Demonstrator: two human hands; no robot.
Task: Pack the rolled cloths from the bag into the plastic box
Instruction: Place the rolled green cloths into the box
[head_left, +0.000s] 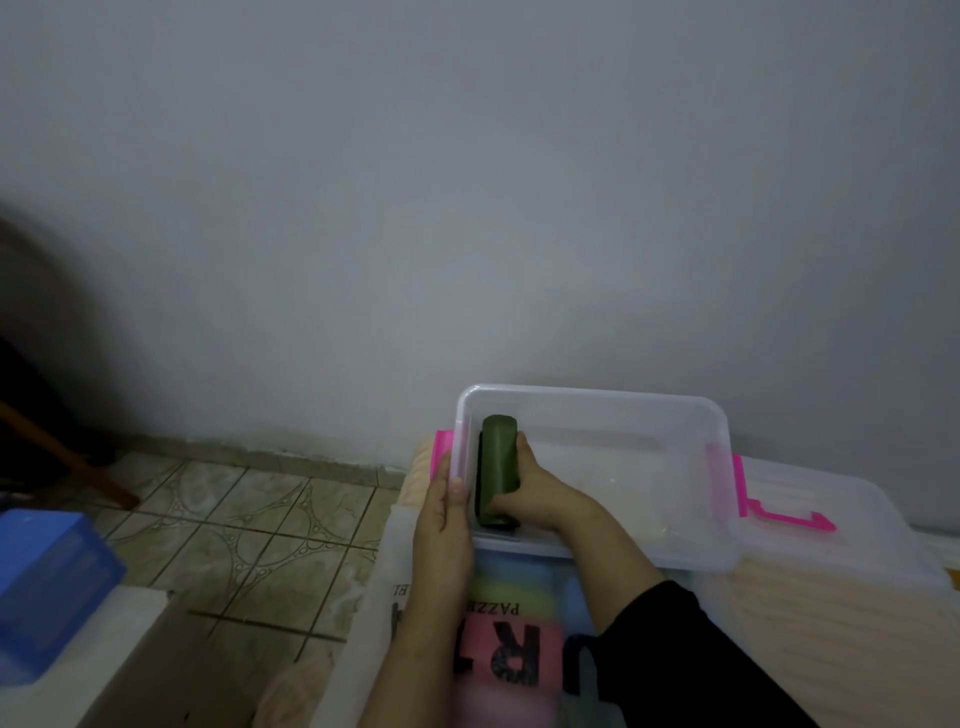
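A clear plastic box (675, 410) with pink latches stands against the wall. Inside it, along the left wall, lies a dark green rolled cloth (496, 462). My right hand (530, 493) grips this roll from its right side, fingers curled round its near end. My left hand (444, 519) holds the box's left rim from outside, thumb over the edge. Below the box lies a pale printed bag (514, 660), blurred, with coloured rolls showing through it.
The box's clear lid (831, 519) with a pink handle lies to the right. A blue container (47, 587) sits at the lower left on a pale surface. Tiled floor (234, 519) spreads to the left, with a wooden leg (67, 457) at the far left.
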